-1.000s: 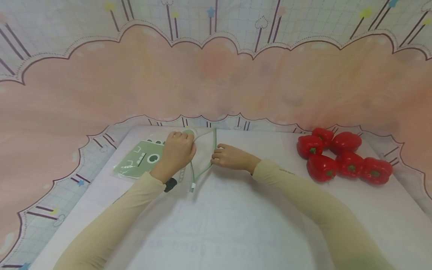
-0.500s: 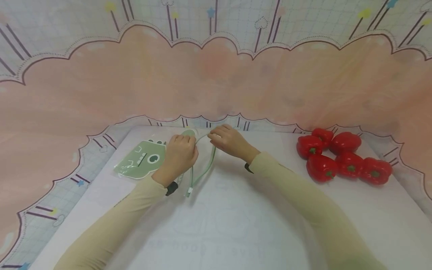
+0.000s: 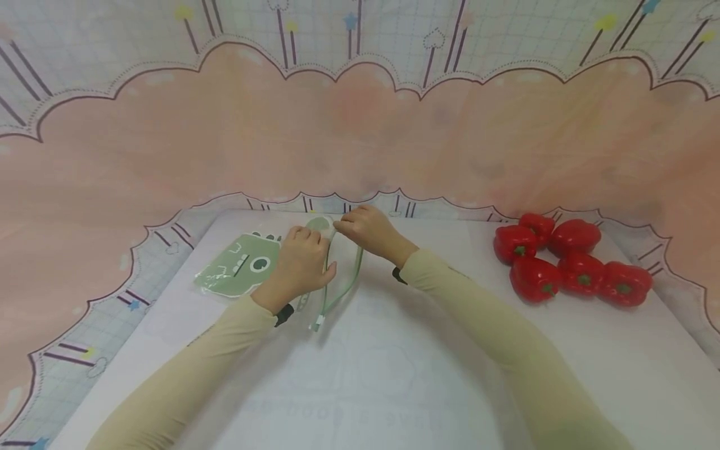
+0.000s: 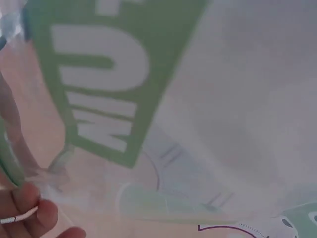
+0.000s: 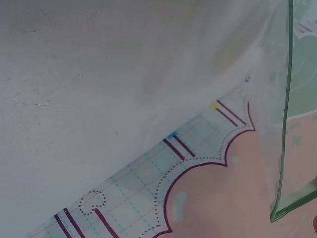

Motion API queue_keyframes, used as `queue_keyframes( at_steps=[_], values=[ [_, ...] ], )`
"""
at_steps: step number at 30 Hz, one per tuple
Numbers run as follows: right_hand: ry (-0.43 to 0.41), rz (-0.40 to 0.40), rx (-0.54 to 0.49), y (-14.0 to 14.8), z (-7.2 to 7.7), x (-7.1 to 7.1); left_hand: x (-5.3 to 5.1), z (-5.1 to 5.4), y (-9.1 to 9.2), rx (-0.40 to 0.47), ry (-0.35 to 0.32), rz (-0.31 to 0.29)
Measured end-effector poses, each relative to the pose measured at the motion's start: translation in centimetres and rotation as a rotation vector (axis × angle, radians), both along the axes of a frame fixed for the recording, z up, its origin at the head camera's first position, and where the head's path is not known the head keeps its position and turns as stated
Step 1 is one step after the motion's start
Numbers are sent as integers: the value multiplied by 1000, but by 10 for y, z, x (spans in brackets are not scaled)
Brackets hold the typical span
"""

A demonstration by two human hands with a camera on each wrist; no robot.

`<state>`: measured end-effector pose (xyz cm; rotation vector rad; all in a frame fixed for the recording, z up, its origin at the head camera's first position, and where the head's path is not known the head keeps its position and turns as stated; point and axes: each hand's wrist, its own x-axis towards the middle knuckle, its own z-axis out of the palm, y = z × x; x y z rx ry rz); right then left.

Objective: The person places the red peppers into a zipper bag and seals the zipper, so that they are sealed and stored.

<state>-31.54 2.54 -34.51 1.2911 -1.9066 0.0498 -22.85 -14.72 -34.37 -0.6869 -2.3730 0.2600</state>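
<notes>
A clear plastic bag [image 3: 233,269] with a green cartoon face printed on it lies at the far left of the table. Green edging [image 3: 351,284] outlines its mouth, spread into a loop, with a small white piece [image 3: 319,320] at the near end. My left hand [image 3: 300,262] grips the bag's edge, thumb sticking out; in the left wrist view, ringed fingers [image 4: 29,210] curl at the clear film beside green lettering. My right hand [image 3: 368,231] pinches the far side of the mouth, close to the left hand. Its fingertips are barely visible in the right wrist view, where green edging [image 5: 289,99] runs down.
Several red bell peppers [image 3: 582,273] sit in a group at the far right of the white table [image 3: 365,375]. Behind the table hangs a peach and white patterned cloth [image 3: 394,144], which also shows along the table's sides.
My right hand has risen from the right side of the bag's mouth to its far edge and moved left, towards the left hand. The left hand has shifted slightly right, its thumb spreading outwards.
</notes>
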Motion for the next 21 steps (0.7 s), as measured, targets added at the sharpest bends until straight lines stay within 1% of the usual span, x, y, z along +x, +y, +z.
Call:
queue_keyframes(
  at_steps=[3,5,9,12,16,21],
  values=[
    [-22,-7,2,0,1,-2,0,1,-2,-42,-10,-25],
    [-41,-7,-3,1,0,-2,1,1,-1,-37,-11,-45],
    [-75,3,-10,1,-2,-4,3,3,0,7,5,-68],
    [-87,22,-19,1,-2,-3,6,4,2,41,35,-86],
    [-92,43,-21,0,0,0,6,4,3,73,66,-104],
    [-119,26,0,1,-2,1,6,2,3,119,67,-103]
  ],
)
